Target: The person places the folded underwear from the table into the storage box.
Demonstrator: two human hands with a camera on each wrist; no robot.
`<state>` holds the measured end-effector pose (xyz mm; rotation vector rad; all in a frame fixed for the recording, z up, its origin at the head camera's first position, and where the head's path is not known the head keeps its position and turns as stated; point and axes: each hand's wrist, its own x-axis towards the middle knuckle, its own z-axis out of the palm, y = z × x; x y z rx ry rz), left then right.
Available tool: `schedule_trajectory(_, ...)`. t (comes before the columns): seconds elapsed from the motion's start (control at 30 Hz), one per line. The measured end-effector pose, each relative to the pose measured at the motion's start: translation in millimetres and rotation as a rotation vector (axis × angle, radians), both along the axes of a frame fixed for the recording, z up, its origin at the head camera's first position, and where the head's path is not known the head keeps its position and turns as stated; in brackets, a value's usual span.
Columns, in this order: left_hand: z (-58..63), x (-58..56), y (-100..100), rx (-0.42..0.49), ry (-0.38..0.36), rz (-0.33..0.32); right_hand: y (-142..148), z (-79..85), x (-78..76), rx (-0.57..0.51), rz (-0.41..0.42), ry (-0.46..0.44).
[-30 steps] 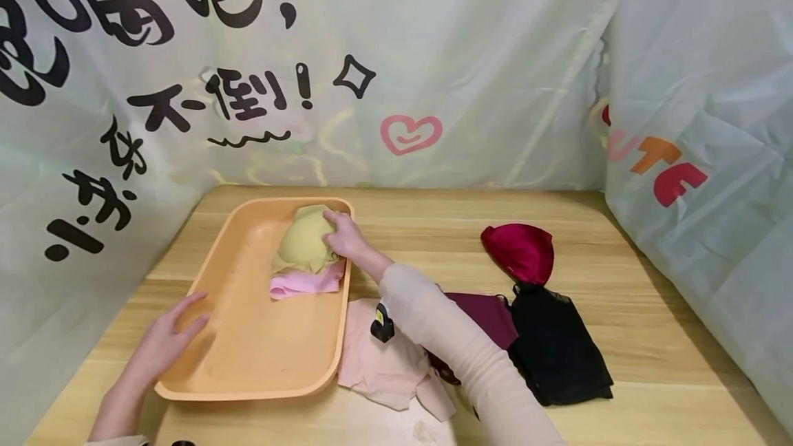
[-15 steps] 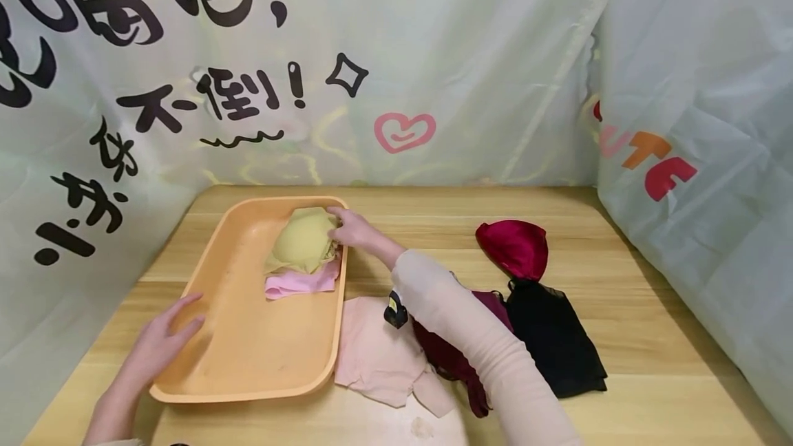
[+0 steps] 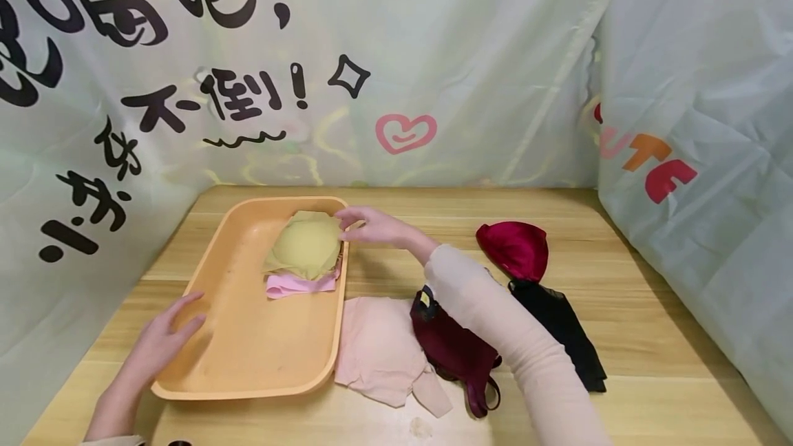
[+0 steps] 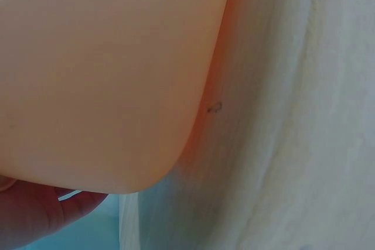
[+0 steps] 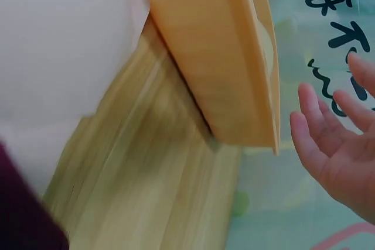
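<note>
An orange plastic tray point(image 3: 248, 336) lies on the table. My left hand point(image 3: 157, 339) rests over its left rim, thumb and a finger extended inside; in the left wrist view, part of the hand point(image 4: 41, 212) shows past the tray's edge. In the tray's far right corner, a pale yellow bra point(image 3: 305, 245), cup up, covers part of a folded pink cloth point(image 3: 301, 285). My right hand point(image 3: 378, 226) hovers by the far right rim, apart from the bra. In the right wrist view, that hand point(image 5: 340, 144) has loosely spread fingers and holds nothing.
Right of the tray lie a pale pink garment point(image 3: 378, 349), a dark maroon bra point(image 3: 455, 346) and a folded black garment point(image 3: 573, 336), partly behind my right sleeve point(image 3: 514, 343). A shiny red bra point(image 3: 517, 248) sits farther back. Printed curtains point(image 3: 483, 74) surround the wooden table point(image 3: 650, 336).
My right hand has let go of the yellow bra and drawn back rightward to the tray's rim. The bra stays in the tray. My left hand keeps its place at the left rim.
</note>
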<state>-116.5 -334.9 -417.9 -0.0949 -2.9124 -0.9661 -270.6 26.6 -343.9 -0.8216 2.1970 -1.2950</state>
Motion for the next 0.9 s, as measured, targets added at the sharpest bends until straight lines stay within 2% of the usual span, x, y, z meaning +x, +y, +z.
schedule_trajectory(0.37,0.0,-0.4,1.4,0.008,0.041,-0.014,40.5,2.7,7.6,-0.006,0.01,-0.048)
schedule_trajectory(0.9,1.2,0.7,0.8,-0.007,0.017,-0.014,94.0,3.6,11.8,0.034,-0.074,-0.077)
